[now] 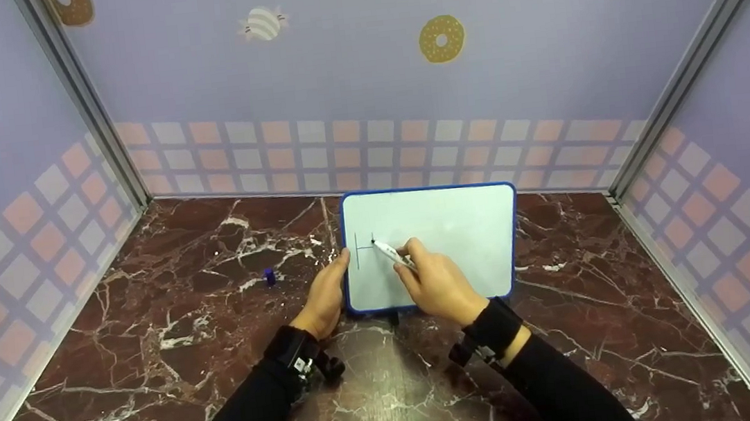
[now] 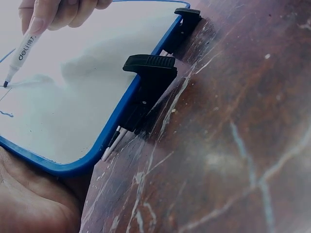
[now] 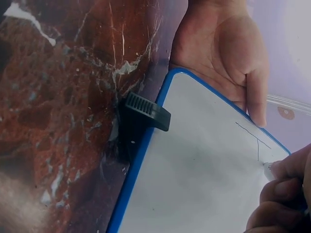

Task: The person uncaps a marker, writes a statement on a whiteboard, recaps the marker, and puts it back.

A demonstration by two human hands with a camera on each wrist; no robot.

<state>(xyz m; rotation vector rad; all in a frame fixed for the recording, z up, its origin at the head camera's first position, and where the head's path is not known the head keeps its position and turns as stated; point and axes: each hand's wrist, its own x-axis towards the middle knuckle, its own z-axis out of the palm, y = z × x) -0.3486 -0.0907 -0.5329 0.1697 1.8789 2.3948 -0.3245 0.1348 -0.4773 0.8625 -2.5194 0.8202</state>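
A blue-framed whiteboard (image 1: 455,244) leans on the table, its lower edge seated in black holders (image 2: 150,63). The right hand (image 1: 442,283) pinches a white marker (image 1: 390,251), whose dark tip meets the board's left part. Thin dark lines (image 1: 358,257) are drawn there: a long upright, a crossbar and a short upright stroke at the tip. At the board's left edge the left hand (image 1: 324,299) holds the frame, its thumb along the rim and its fingers passing behind, where the board hides them. In the left wrist view, lettering shows on the marker's barrel.
A small blue-purple cap (image 1: 270,276) stands on the dark red marbled table (image 1: 227,393), left of the left hand. Lilac patterned panels (image 1: 359,59) enclose the table at the back and both sides. Both wrists wear black straps with cameras (image 1: 492,330).
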